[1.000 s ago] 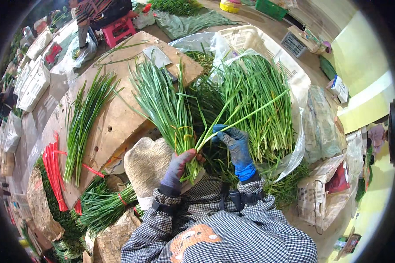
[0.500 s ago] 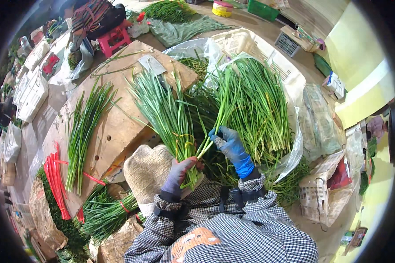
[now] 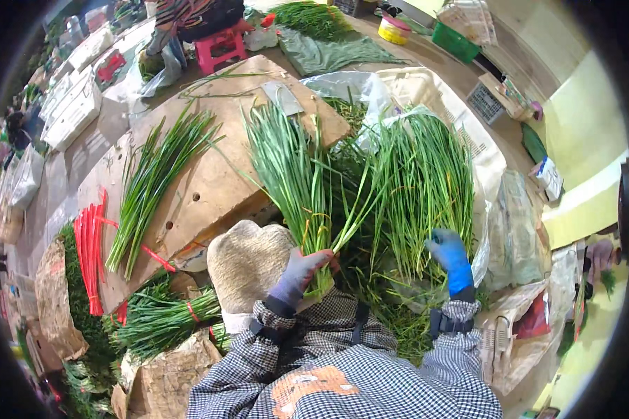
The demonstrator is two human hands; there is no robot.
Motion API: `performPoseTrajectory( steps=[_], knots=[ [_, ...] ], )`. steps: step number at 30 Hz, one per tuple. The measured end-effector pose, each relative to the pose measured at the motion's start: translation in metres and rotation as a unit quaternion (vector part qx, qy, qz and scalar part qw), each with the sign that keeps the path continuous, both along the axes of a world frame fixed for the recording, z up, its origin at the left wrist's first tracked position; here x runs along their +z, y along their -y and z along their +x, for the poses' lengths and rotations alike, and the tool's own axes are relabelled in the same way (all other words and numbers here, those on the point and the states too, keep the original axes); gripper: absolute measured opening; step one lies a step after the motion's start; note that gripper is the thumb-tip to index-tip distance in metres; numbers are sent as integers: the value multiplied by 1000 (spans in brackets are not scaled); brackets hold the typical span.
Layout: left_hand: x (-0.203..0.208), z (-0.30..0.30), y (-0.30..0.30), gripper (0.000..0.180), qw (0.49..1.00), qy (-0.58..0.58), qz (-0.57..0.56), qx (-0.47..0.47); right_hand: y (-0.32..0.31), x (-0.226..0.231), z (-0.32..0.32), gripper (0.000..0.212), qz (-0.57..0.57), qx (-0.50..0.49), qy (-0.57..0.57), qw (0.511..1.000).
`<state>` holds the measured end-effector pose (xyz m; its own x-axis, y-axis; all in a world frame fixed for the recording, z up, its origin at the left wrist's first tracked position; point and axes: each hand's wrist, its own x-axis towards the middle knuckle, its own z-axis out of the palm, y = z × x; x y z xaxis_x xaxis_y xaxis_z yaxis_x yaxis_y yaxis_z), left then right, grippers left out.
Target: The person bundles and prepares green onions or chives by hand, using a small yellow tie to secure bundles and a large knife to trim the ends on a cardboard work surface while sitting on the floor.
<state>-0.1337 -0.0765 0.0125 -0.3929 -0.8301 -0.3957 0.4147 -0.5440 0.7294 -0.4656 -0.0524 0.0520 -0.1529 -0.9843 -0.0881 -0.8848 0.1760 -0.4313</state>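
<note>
My left hand [image 3: 303,274], in a grey-purple glove, is closed round the lower stems of a bunch of garlic chives [image 3: 286,164]. The leaves fan away from me, and a few stalks lean off to the right. On the right, my right hand [image 3: 450,257] in a blue glove is at the lower stems of a large pile of chives [image 3: 423,181]. Its fingers are slightly bent and look apart, with nothing visible in them. That pile lies in a plastic-lined white crate [image 3: 483,150].
A wooden board [image 3: 189,167] on the left bears loose chives [image 3: 157,181], red ties [image 3: 89,255] and a flat metal piece [image 3: 282,98]. Near my left arm are a beige padded cloth [image 3: 248,262] and a tied bundle [image 3: 168,318]. A person sits on a red stool [image 3: 219,50] beyond.
My right hand has left the stalks beside my left hand and moved right to the big pile. The left hand keeps its hold on the bunch. The whole view has shifted slightly.
</note>
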Motion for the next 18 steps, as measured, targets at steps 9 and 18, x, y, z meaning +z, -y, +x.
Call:
performPoseTrajectory(
  steps=[9,18],
  knots=[
    [-11,-13,1,20,1000,1,-11,-11,33,14,127,17,-130,72,276,950],
    [-9,-25,-4,25,997,-18,-37,72,129,7,222,28,-193,231,128,945]
  ],
)
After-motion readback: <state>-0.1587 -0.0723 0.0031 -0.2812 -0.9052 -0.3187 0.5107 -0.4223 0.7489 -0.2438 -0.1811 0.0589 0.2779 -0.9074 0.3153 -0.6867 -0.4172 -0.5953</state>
